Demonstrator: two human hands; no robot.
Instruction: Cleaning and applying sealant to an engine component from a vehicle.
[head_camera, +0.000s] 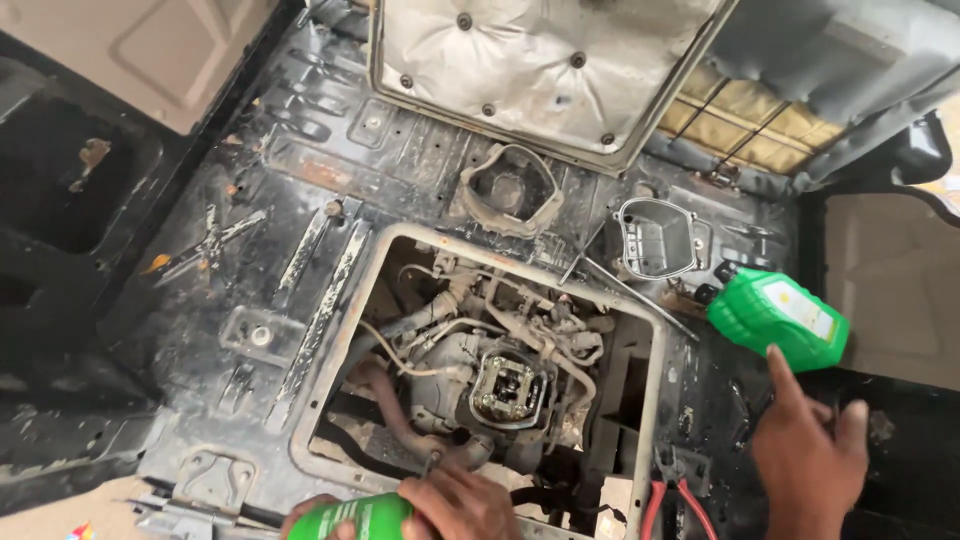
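— Grimy vehicle floor pan (200, 300), hatch opened over an engine (480, 370): what is recorded at the hands?

— Left hand (455, 505): closed around a green can (350, 520), bottom edge. Right hand (805, 455): opened, nothing held, forefinger raised near a green oil bottle (780, 318) laid sideways. Red-handled pliers (675, 505) are noted between the hands.

Not much room down in the hatch opening (640, 330): hoses (385, 395) and wires crowd the exposed engine part (510, 388), with only a dark gap along its right side. My left hand (455, 505) and a green can (350, 520) block the near edge. My right hand (805, 455) has open floor (200, 290) nearby (green bottle (780, 318) just beyond it, red-handled pliers (675, 510) beside).
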